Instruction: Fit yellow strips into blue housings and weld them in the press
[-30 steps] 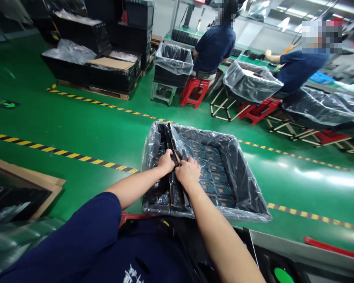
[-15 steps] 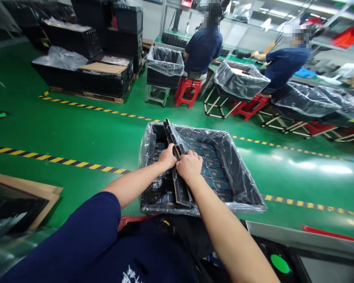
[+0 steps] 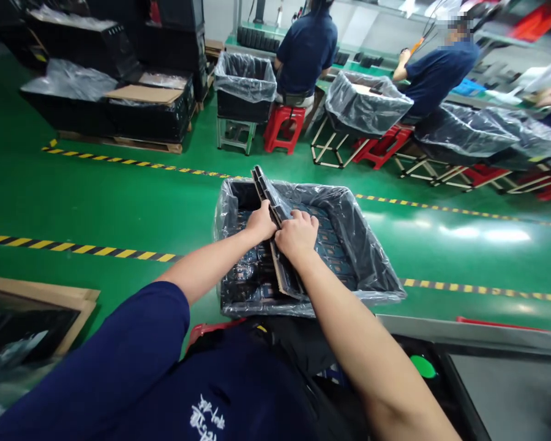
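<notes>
A dark folded panel (image 3: 285, 274), with pale brown edges like cardboard, stands tilted on edge across a black bin (image 3: 371, 254) lined with clear plastic. My left hand (image 3: 262, 222) grips its left side, thumb towards the top edge. On the other side, my right hand (image 3: 298, 235) has its fingers curled over the same panel, close to the left hand. Right of the panel, rows of flat dark-blue parts (image 3: 335, 246) cover the bin's inside. More dark, shiny wrapped parts (image 3: 247, 272) lie on the left. Both sets of fingertips are partly hidden.
Two seated people (image 3: 307, 55) work at a green bench (image 3: 232, 41) at the back. Behind the bin are plastic-lined bins (image 3: 245, 92) on stands and red stools (image 3: 284, 128). Stacked black boxes (image 3: 151, 119) stand back left. A grey-topped surface (image 3: 509, 392) is close on my right.
My view has tipped slightly, so the scene sits higher in the picture. Both hands keep hold of the panel, which has hardly moved in the bin. A co-worker's hand at the bench has risen.
</notes>
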Demonstrator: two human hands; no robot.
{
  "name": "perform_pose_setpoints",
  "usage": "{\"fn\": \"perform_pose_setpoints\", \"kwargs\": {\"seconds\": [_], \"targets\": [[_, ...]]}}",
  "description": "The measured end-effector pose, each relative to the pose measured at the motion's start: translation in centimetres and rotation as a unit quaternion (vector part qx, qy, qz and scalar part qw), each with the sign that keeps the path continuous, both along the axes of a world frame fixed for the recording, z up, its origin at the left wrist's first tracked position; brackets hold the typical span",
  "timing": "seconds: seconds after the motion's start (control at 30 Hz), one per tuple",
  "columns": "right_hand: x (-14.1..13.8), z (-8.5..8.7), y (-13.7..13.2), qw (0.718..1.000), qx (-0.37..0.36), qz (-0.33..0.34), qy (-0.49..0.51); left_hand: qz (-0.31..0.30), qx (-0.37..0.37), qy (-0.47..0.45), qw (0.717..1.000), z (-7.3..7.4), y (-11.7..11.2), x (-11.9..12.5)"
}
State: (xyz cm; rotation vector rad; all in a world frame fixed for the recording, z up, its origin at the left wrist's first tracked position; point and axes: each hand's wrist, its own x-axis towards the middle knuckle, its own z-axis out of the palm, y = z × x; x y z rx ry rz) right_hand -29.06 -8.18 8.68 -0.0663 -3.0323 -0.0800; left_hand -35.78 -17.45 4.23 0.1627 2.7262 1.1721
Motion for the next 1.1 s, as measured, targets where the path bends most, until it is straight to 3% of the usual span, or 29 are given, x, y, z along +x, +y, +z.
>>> {"fn": "perform_pose_setpoints", "kwargs": {"seconds": [0.27, 0.37, 0.83, 1.0, 1.1], "targets": [[-0.3, 1.1, 0.1, 1.0, -0.012, 0.012, 0.022, -0.028, -0.03, 0.025, 0.999, 2.9, -0.4, 0.6], [-0.8, 1.3, 0.2, 1.0, -0.011, 0.009, 0.022, -0.049, -0.042, 0.036, 0.997, 3.3, -0.9, 0.4], [-0.6, -0.4, -0.1, 0.996, -0.054, -0.01, -0.067, -0.075, -0.058, 0.041, 0.995, 1.0, -1.3, -0.3], [-0.3, -1.4, 2.4, 0.97, -0.208, 0.069, -0.107, -0.058, -0.087, 0.027, 0.994, 0.0, -1.6, -0.1], [1.6, -2.9, 4.1, 0.95, -0.296, 0.057, -0.087, -0.046, -0.094, 0.017, 0.994, -0.7, -2.0, 0.2]]}}
